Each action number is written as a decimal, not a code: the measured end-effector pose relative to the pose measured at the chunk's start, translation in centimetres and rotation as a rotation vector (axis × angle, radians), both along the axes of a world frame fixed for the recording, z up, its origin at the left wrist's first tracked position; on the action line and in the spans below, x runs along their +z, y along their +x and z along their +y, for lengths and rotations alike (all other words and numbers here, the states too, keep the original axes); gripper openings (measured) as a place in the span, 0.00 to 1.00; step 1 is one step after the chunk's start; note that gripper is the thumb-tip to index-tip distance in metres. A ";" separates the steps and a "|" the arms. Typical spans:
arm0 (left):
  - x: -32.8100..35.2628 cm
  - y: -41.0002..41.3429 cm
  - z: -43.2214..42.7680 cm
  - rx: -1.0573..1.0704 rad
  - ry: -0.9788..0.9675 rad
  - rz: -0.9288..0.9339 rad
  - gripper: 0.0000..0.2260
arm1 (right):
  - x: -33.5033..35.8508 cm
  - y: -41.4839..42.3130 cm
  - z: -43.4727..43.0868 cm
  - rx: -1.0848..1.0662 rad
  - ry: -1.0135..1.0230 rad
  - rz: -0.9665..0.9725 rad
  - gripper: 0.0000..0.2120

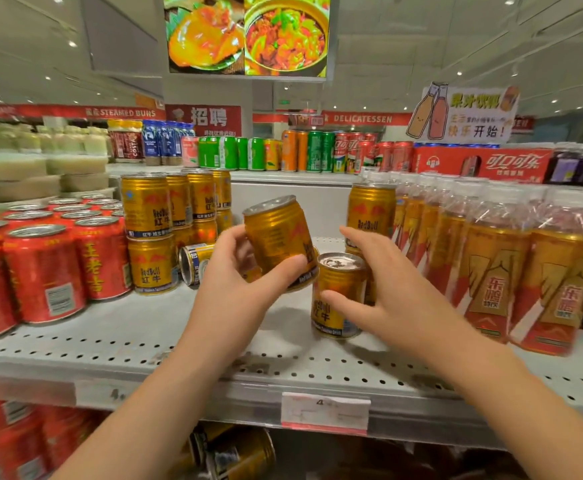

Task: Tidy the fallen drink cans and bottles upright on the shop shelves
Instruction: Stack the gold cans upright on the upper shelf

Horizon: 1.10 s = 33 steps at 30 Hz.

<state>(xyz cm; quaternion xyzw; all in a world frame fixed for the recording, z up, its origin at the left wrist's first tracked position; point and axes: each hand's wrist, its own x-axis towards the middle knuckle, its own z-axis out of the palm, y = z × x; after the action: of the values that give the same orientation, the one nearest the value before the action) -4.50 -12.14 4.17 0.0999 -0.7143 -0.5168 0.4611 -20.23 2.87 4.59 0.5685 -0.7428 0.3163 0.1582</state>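
My left hand [234, 271] grips a gold Red Bull can [276, 237], tilted and lifted above the grey perforated shelf [144, 341]. My right hand [383, 289] is spread with straight fingers, its thumb touching an upright gold can [338, 292] on the shelf. Another gold can [193, 263] lies on its side behind my left hand. Stacked gold cans [148, 230] stand at the left, and one more stack [371, 213] stands at the right rear.
Red herbal-tea cans [47, 268] crowd the shelf's left end. Shrink-wrapped gold bottles [508, 265] fill the right. A price tag [324, 412] hangs on the shelf's front edge. Fallen gold cans [238, 452] lie on the shelf below. Soda cans [314, 154] line the top shelf.
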 end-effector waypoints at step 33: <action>1.6 0.4 -7.2 0.219 -0.486 -0.312 0.15 | -2.3 5.4 3.1 -0.334 -0.347 -0.124 0.31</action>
<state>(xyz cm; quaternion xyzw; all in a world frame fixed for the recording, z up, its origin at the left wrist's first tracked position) -4.06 -19.36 5.77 0.1413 -0.8642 -0.2564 0.4093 -14.84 5.98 2.29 0.3816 -0.7695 0.4427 0.2576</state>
